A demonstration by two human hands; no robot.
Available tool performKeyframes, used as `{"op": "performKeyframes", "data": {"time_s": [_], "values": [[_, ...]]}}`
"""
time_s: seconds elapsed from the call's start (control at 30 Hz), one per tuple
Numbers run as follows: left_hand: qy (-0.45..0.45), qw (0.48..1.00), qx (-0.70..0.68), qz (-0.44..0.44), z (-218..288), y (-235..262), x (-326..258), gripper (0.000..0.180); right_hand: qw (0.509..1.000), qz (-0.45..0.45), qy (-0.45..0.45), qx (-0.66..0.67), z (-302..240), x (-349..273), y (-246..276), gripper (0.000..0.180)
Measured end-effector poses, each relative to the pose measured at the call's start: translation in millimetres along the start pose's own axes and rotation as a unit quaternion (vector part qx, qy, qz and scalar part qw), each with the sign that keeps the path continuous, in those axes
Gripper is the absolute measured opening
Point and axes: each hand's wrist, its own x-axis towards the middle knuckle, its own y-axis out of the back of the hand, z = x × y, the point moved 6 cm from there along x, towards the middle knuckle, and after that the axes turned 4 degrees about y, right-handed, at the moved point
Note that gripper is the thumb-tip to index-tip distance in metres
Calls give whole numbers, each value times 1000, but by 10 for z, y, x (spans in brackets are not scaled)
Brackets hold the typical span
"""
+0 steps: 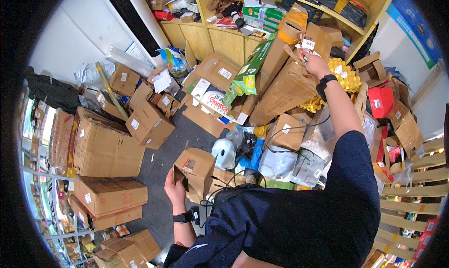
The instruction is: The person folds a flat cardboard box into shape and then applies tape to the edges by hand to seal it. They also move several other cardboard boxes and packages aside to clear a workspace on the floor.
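A: ok what's in here rn? biggest 1st pls

B: wood shelf along the back, def the largest. then a tall brown carton, leaning, in front of it. big brown box off to the person's left, w/ more boxes piled around there.

A: and the stuff by the hands?

B: small brown box, that's the one being handled. it's low in front, a bit left of the body, just beside a white roll. can't tell from here if it's resting on smth or held up. left hand is on it, pinching a flap btwn thumb and fingers afaict, most of the fingers are hidden.

A: k, other one?

B: right hand is way out, arm stretched up to the top end of the tall carton, near some yellow bumpy foam. fingers look curled in, but tbh can't tell if they're gripping smth or just touching, too tiny.

A: anything smaller?

B: yep, black watch on the right wrist, dark band on the left. plus a lil white label right by the right fingertips.
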Motion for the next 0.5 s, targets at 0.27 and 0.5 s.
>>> {"op": "performKeyframes", "data": {"time_s": [0.27, 0.5], "values": [[-49, 997, 12, 59, 19, 245, 304, 36, 927, 312, -25, 209, -199, -475, 652, 35], [-143, 985, -31, 89, 1140, 353, 448, 34, 915, 119, 89, 376, -1822, -2104, 165, 23]]}}
